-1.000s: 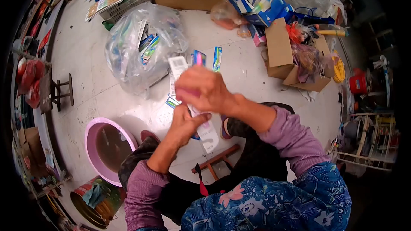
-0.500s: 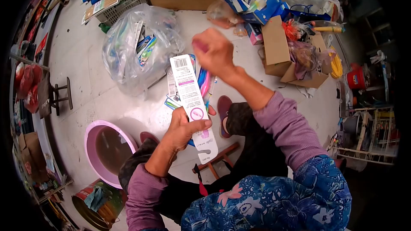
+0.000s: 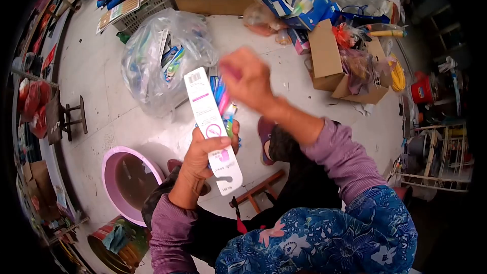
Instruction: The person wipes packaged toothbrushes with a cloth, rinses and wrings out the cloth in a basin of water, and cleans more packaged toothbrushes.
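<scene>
1. Left hand (image 3: pixel 195 158): fingers clamped on the white card pack (image 3: pixel 201 104); thumb across its printed face, other fingers behind; pack slants, barcode end beyond the fingers, slotted end nearer the body.
2. Right hand (image 3: pixel 251 82): blurred; fingers curled round a dark pink piece (image 3: pixel 231 70); can't tell what it is; it sits beyond the left fingers and to their right, apart from the white card pack.
3. Colourful packs (image 3: pixel 221 96): just beside the white card pack, between both sets of fingers; partly hidden; can't tell whether the left fingers hold any of them or they lie on the floor (image 3: pixel 91 101).
4. Around: clear plastic bag (image 3: pixel 137 66) with more packs inside, beyond and left of the left fingers; pink basin (image 3: pixel 109 177) with murky water, left of them; open cardboard box (image 3: pixel 324 53) well off to the right of the right fingers.
5. Risks, my guess: long end of the white card pack lacks support, could bend or swing if pressed off-centre; thumb pressure too light, pack could slip or twist; quick right-hand motion could knock the colourful packs or the pack's far end; loose hold, the dark pink piece could drop.
</scene>
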Tool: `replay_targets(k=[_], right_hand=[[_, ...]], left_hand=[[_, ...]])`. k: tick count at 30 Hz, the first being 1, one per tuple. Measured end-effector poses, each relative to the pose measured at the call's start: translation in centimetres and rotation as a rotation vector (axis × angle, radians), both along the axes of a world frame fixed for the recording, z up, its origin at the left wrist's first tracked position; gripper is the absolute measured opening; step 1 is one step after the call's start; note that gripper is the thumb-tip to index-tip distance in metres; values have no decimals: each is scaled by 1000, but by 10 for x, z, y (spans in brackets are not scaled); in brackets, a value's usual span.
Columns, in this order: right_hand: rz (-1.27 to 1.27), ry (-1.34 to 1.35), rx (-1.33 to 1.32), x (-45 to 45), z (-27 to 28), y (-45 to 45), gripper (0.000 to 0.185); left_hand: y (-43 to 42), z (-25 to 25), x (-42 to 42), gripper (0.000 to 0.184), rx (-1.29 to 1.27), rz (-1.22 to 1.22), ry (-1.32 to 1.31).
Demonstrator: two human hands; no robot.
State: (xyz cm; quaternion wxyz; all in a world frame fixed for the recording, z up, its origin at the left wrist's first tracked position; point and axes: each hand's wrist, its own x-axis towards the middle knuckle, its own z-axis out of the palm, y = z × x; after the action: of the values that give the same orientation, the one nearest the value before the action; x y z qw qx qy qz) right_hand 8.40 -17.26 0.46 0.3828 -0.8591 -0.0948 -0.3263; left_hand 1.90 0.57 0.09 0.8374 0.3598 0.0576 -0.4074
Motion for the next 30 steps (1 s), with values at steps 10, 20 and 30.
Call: replay_targets(k=[10,20,30], right_hand=[[-218,108,202,41,-17,-55,14],[475,698,-58,-47,13,2,34],[579,1158,804,-59,-11,17,31]], left_hand=[[-6,14,-10,32,205,10,-187],[-7,0,18,22,323,367,-126],[-10,-10,20,35,299,419,-196]])
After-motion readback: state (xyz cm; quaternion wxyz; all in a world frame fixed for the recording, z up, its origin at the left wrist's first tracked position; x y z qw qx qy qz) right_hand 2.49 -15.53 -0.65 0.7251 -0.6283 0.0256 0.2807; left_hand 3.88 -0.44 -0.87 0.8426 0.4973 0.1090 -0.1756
